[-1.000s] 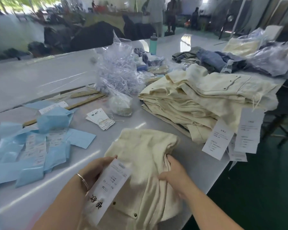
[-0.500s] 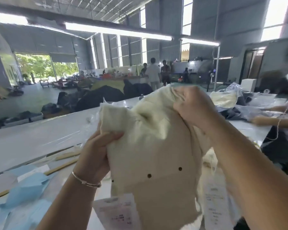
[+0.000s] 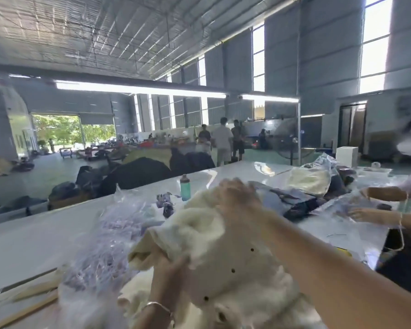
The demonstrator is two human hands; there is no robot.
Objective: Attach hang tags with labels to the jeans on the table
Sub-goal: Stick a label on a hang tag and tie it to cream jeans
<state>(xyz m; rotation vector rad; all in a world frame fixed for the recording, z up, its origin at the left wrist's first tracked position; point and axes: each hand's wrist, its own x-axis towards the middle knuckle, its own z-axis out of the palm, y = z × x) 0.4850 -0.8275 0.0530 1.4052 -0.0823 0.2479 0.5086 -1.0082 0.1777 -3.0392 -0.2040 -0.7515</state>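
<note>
- Table (image 3: 33, 236): the long white worktop runs from your near left corner away toward the far right, where another person's hands (image 3: 365, 213) work at its right edge.
- Cream jeans (image 3: 223, 262): you hold them bunched and lifted above the near edge of the worktop, dark rivets showing on the fabric.
- Clear plastic bag (image 3: 109, 236): it lies crumpled just left of the jeans, full of pale purple strands too blurred to name.
- Dark blue garments (image 3: 294, 203): they are piled toward the far right edge, beyond your right hand.
- Your right hand (image 3: 237, 198): its fingers curl over the top fold of the jeans and grip it, though motion blur softens them.
- Your left hand (image 3: 169, 274): it grips the lower left fold of the jeans, a thin bracelet (image 3: 157, 306) on the wrist.
- Teal bottle (image 3: 185, 187): it stands upright near the far edge.
</note>
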